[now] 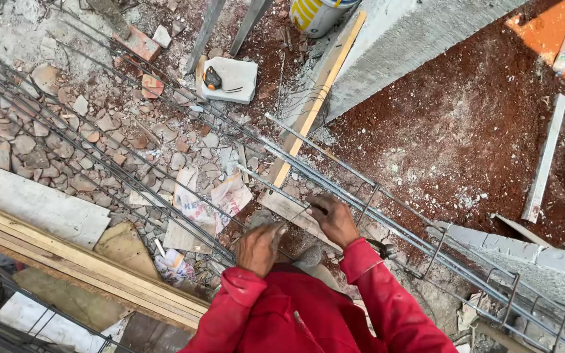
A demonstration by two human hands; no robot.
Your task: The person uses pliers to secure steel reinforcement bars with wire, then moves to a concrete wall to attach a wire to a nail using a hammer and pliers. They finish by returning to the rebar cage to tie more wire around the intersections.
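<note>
Work: your steel bar cage (387,219) lies slanting over the rubble, some square rings (439,252) already sit on the bars to your right, more bars look bare | Left hand (258,247): low by your red sleeve, grip clenched on a small tool, hard to see | Right hand (335,219): on the bars, grip pinching thin wire (299,213).

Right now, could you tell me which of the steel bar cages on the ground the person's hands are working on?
The bar cage running from centre to lower right: the left hand and right hand are on its end. The other bars lie untouched across the rubble, upper left.
</note>
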